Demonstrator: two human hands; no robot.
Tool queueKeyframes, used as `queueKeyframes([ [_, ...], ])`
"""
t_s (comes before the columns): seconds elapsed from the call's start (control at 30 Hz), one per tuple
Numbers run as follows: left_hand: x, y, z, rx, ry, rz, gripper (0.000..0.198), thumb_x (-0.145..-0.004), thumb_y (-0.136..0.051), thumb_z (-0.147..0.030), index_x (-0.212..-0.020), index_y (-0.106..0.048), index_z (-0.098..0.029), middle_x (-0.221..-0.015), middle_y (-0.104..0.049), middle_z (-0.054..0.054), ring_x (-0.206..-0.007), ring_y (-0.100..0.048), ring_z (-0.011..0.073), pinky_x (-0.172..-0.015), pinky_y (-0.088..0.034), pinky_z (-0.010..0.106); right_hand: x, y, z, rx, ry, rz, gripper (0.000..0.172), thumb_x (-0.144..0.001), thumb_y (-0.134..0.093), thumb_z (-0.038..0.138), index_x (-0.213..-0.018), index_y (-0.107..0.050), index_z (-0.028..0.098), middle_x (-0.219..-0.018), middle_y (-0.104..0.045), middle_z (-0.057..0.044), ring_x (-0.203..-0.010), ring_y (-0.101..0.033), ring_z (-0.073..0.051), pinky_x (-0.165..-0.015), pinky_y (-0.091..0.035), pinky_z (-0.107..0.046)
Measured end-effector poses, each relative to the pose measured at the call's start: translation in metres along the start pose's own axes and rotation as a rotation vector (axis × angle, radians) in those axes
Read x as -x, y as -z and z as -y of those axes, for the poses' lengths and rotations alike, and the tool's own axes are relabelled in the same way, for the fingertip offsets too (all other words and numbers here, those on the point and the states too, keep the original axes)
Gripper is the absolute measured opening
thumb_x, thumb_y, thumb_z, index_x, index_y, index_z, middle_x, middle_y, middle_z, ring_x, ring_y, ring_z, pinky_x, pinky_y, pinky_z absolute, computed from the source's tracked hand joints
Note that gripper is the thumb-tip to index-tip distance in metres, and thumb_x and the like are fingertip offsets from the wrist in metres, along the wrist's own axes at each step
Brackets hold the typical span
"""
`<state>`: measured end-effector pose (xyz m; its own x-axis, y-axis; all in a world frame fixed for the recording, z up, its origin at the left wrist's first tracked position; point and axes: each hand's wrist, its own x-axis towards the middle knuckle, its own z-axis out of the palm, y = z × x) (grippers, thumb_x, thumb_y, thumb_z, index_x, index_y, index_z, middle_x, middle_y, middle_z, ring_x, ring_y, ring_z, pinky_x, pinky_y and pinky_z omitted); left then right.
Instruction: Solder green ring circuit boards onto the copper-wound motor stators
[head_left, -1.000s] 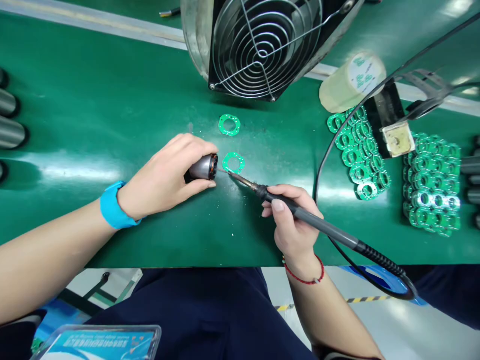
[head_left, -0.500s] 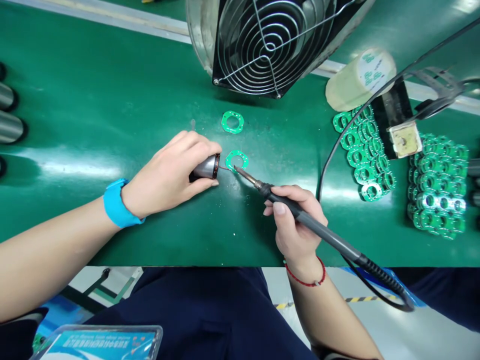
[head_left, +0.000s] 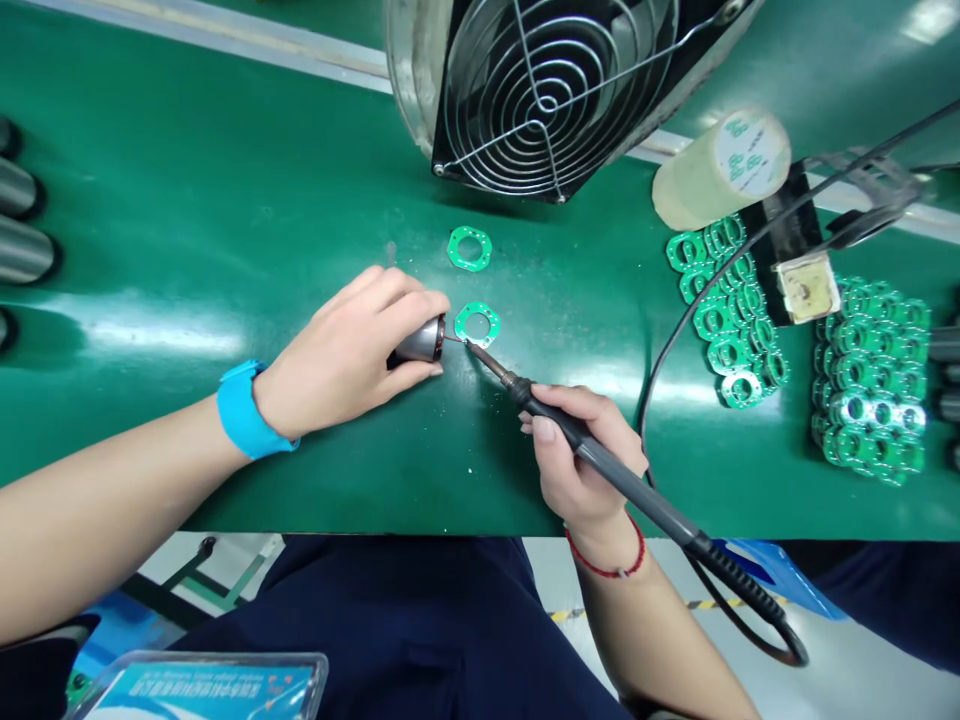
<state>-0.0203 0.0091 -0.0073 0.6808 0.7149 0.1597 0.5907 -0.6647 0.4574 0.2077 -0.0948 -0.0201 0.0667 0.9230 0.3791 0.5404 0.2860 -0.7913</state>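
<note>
My left hand (head_left: pixel 349 350) is wrapped round a small grey motor stator (head_left: pixel 424 341) that lies on its side on the green bench mat (head_left: pixel 225 250), its copper-wound end facing right. My right hand (head_left: pixel 577 455) grips a black soldering iron (head_left: pixel 592 452) like a pen. The iron's tip touches the near-left edge of a green ring-shaped circuit board (head_left: pixel 477 324), right beside the stator's end. A second green ring board (head_left: pixel 469 248) lies a little farther back on the mat.
A wire-guarded fan (head_left: pixel 555 85) stands at the back centre. Piles of green ring boards (head_left: pixel 724 310) (head_left: pixel 870 380) lie at the right, with a pale roll (head_left: pixel 716 170) and a black iron stand (head_left: pixel 802 260). Grey cylinders (head_left: pixel 19 250) line the left edge. The iron's cable (head_left: pixel 675 330) loops rightwards.
The iron's tip has stayed at the ring board's edge with only slight shifts. Both hands hold their grips. The view has drifted a little.
</note>
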Motion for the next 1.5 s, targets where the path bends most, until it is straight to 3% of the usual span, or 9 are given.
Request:
queueKeyframes([
  [0.1, -0.0001, -0.0009, 0.0004, 0.002, -0.007, -0.006, 0.027, -0.092, -0.061, -0.029, -0.116, -0.059, -0.017, -0.108, -0.065, 0.011, -0.100, -0.060, 0.0278, -0.091, -0.049, 0.042, -0.0012, 0.0000, 0.0006, 0.016, 0.010, 0.008, 0.015, -0.090, -0.064, 0.021, -0.104, -0.068, 0.023, -0.083, -0.075, -0.001, -0.058, -0.069, -0.014, -0.054, -0.057, -0.027],
  [0.3, -0.0001, -0.0004, -0.0003, 0.008, 0.026, 0.014, 0.026, -0.093, -0.060, -0.030, -0.116, -0.058, -0.019, -0.108, -0.065, 0.010, -0.101, -0.060, 0.0282, -0.092, -0.049, 0.043, -0.0019, -0.0006, 0.0028, 0.153, 0.189, 0.056, 0.017, -0.087, -0.065, 0.018, -0.103, -0.066, 0.024, -0.076, -0.075, 0.001, -0.061, -0.070, -0.016, -0.057, -0.057, -0.028],
  [0.57, -0.0007, 0.0048, -0.0028, 0.056, 0.078, 0.020, 0.023, -0.093, -0.058, -0.035, -0.114, -0.056, -0.027, -0.112, -0.065, 0.009, -0.105, -0.059, 0.0288, -0.095, -0.049, 0.045, 0.0028, -0.0002, -0.0018, 0.030, 0.049, -0.061, 0.019, -0.090, -0.064, 0.024, -0.109, -0.067, 0.025, -0.079, -0.073, 0.000, -0.057, -0.067, -0.015, -0.051, -0.056, -0.030],
  [0.83, -0.0026, 0.0008, -0.0021, 0.048, 0.104, 0.022, 0.025, -0.093, -0.057, -0.035, -0.115, -0.055, -0.025, -0.115, -0.064, 0.010, -0.108, -0.059, 0.0303, -0.097, -0.048, 0.046, -0.0003, -0.0018, 0.0016, 0.028, -0.029, 0.038, 0.020, -0.090, -0.065, 0.022, -0.109, -0.068, 0.027, -0.088, -0.077, 0.001, -0.063, -0.072, -0.014, -0.059, -0.060, -0.028],
  [0.97, -0.0031, 0.0004, -0.0017, 0.049, 0.116, 0.035, 0.026, -0.093, -0.056, -0.036, -0.116, -0.055, -0.025, -0.115, -0.063, 0.010, -0.109, -0.058, 0.0312, -0.097, -0.047, 0.046, 0.0012, -0.0018, 0.0008, 0.034, -0.038, 0.048, 0.018, -0.091, -0.065, 0.024, -0.108, -0.067, 0.026, -0.090, -0.077, 0.000, -0.063, -0.072, -0.014, -0.060, -0.061, -0.028],
  [1.17, -0.0036, 0.0010, -0.0033, 0.033, 0.115, 0.031, 0.024, -0.093, -0.056, -0.036, -0.115, -0.054, -0.027, -0.113, -0.063, 0.009, -0.108, -0.058, 0.0301, -0.097, -0.047, 0.046, 0.0023, -0.0031, -0.0042, 0.002, -0.013, -0.037, 0.024, -0.092, -0.065, 0.027, -0.116, -0.066, 0.028, -0.087, -0.074, 0.000, -0.068, -0.070, -0.016, -0.061, -0.060, -0.033],
  [1.5, -0.0042, -0.0001, -0.0028, 0.030, 0.125, 0.029, 0.026, -0.091, -0.058, -0.034, -0.116, -0.056, -0.026, -0.113, -0.064, 0.009, -0.108, -0.058, 0.0309, -0.096, -0.047, 0.046, -0.0012, -0.0020, 0.0014, 0.046, 0.024, 0.049, 0.019, -0.090, -0.065, 0.021, -0.108, -0.067, 0.026, -0.085, -0.076, 0.000, -0.062, -0.070, -0.014, -0.060, -0.059, -0.029],
])
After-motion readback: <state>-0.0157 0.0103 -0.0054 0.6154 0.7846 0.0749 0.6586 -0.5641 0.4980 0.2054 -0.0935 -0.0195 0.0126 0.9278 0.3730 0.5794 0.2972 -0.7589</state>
